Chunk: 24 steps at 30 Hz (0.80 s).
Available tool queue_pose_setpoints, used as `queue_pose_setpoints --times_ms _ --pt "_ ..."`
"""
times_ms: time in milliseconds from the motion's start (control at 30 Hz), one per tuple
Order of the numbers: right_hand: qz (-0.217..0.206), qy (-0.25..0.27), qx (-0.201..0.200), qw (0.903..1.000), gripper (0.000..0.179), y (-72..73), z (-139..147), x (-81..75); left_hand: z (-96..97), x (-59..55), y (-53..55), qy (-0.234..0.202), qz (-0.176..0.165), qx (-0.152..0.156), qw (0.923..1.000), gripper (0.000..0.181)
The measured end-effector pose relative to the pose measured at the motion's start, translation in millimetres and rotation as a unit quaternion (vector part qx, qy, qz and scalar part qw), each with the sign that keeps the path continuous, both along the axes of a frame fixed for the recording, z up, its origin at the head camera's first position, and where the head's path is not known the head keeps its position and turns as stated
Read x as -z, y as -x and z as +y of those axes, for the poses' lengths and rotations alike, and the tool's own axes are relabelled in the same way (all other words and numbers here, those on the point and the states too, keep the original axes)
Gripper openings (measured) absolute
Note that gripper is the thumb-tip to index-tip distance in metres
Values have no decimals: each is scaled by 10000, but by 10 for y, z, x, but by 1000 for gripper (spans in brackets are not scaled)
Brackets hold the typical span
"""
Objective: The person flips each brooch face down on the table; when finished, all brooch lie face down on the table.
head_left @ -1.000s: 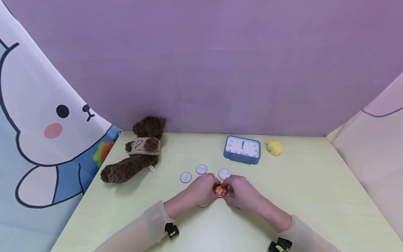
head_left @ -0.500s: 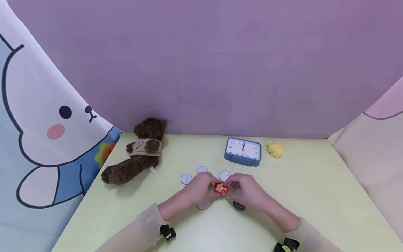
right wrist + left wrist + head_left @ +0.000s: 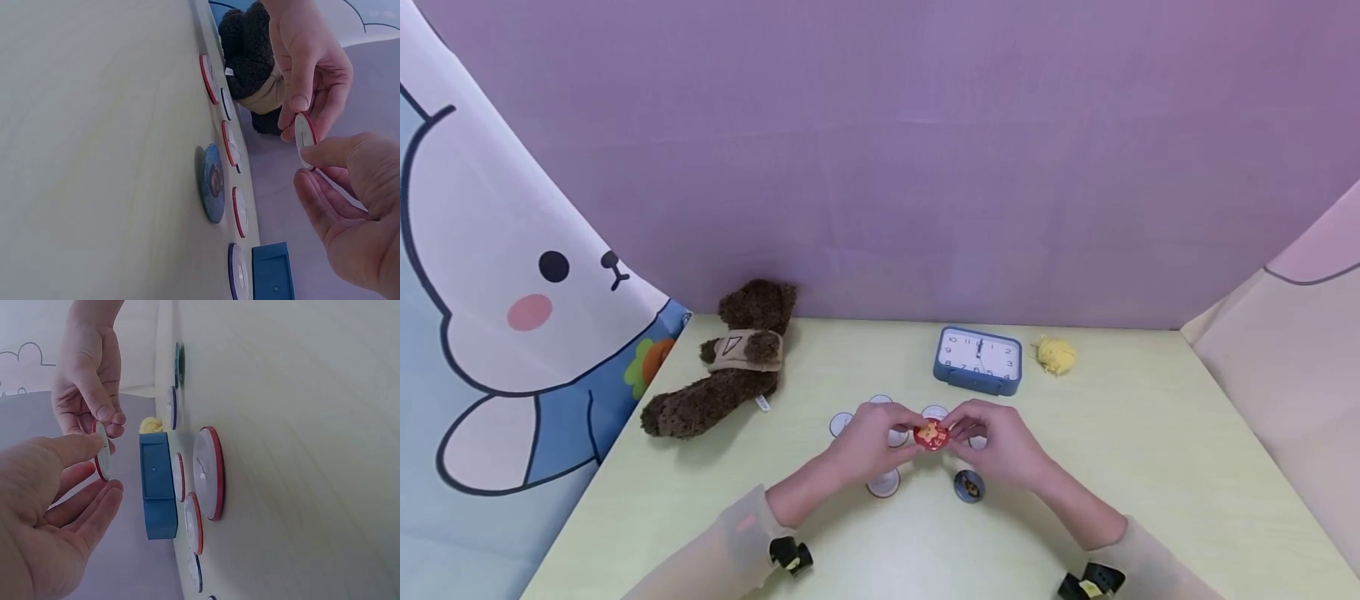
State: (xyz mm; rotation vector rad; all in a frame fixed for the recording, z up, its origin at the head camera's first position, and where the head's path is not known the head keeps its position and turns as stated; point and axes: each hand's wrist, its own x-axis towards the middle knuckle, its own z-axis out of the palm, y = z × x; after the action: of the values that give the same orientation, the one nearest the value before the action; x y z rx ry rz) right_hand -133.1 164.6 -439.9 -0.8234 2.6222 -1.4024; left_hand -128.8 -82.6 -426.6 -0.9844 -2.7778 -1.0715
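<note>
Above the table, a round red pin badge (image 3: 932, 434) with a yellow figure on its front is held between both hands. My left hand (image 3: 871, 443) pinches its left edge with thumb and fingers, and my right hand (image 3: 1000, 444) pinches the right edge. Both wrist views show the badge's pale back and red rim, as in the left one, badge (image 3: 102, 452). Beneath the hands lie several more badges. One white-backed badge (image 3: 883, 483) with a red rim lies near my left hand; a dark blue badge (image 3: 969, 486) lies picture side up below my right. Others are partly covered by the hands.
Behind the badges stands a blue alarm clock (image 3: 978, 360), with a small yellow fuzzy ball-like thing (image 3: 1056, 356) to its right. A brown plush bear (image 3: 748, 362) lies at the back left. A purple cloth (image 3: 880, 167) hangs behind the table (image 3: 1150, 467).
Both hands have lifted the red badge up from the table and slightly away from me. The dark blue badge and the red-rimmed one, mostly covered before, now show fully.
</note>
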Motion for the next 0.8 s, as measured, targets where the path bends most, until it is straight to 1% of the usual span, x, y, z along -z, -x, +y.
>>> queue_pose_setpoints --times_ms 133,267,500,700,800 --pt "-20 147 45 9999 26 -6 2 -31 -8 -28 -20 -179 129 61 9997 28" --pt "-20 224 108 9997 23 -12 1 -47 -1 -34 -37 -202 225 103 9995 26" --pt "-112 315 196 9992 19 -18 2 -45 9 -58 -83 -101 -76 -73 9999 25" --pt "-347 359 222 9985 15 -29 4 -46 5 -65 -103 -192 226 -179 9994 16" --pt "-417 365 208 9982 13 -33 4 -44 7 -57 -110 -206 197 -261 9993 15"
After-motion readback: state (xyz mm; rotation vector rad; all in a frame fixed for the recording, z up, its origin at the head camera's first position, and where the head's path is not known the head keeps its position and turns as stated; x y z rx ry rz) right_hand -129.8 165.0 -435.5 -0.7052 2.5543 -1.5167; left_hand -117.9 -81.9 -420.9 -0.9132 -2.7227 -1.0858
